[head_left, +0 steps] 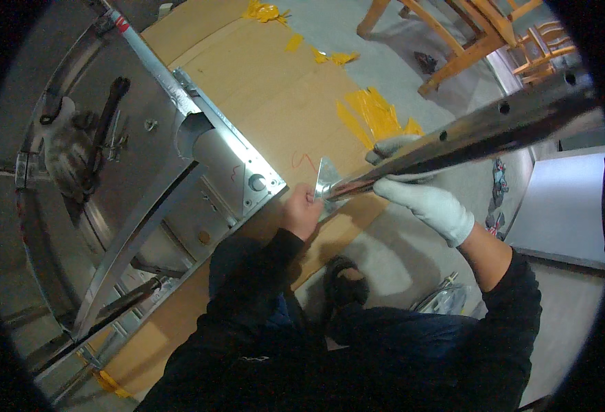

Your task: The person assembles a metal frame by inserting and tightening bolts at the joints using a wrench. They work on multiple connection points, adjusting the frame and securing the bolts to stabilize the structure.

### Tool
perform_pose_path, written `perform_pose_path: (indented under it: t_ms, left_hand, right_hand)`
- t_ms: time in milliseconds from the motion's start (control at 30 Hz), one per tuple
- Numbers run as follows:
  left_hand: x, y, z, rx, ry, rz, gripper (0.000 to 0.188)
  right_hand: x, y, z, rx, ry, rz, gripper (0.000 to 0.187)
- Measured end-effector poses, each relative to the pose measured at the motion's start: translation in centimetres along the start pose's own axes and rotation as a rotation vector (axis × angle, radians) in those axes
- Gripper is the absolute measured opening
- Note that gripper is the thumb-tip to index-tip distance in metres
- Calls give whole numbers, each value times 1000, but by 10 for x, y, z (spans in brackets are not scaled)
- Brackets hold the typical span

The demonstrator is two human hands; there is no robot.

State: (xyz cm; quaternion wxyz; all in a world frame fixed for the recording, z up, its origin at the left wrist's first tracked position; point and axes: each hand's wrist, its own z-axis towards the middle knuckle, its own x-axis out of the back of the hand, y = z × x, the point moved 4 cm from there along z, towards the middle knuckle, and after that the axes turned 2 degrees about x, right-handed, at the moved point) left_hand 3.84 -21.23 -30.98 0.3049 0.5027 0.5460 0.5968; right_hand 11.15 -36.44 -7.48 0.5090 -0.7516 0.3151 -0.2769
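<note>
A long metal tube (508, 130) with a row of holes slants from in front of me up to the right. My right hand (429, 206), in a white glove, is wrapped round it near its lower end. At that end sits a shiny, thin metal bracket (322, 182). My bare left hand (301, 211) pinches its edge, with the fingertips partly hidden. Just left of this hand is the corner of a metal frame (271, 182). On the frame's panel lie a worn glove (69, 154), a dark wrench (107, 123) and several bolts (117, 141).
Cardboard (275, 75) with torn yellow tape (378, 113) covers part of the floor. Wooden furniture (463, 51) stands at the far right. A white panel (563, 206) is at the right, and a plastic-wrapped bundle (446, 296) lies near my legs. Curved metal bars (134, 240) rise from the frame.
</note>
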Motion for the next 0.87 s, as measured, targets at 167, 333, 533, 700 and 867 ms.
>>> perform_pose_path:
  t_ms: [167,333,533,700,867]
  left_hand:
    - [-1,-55,1,108,-63,27,15]
    - [8,-56,13,303,-88,-588,17]
    - [17,-10,23,367,-164,-911,20]
    - [37,-26,32,-304,-174,-436,19]
    - [20,-50,47,-34,-564,-1691,20]
  right_hand:
    - [-4,-26,-12,-99,-39,59,39]
    - [41,-39,-24,-45,248,-274,29]
    - [129,28,-99,51,627,-582,30]
    - [129,64,-138,-117,560,-973,32]
    - [117,133,-178,-351,337,-1060,46]
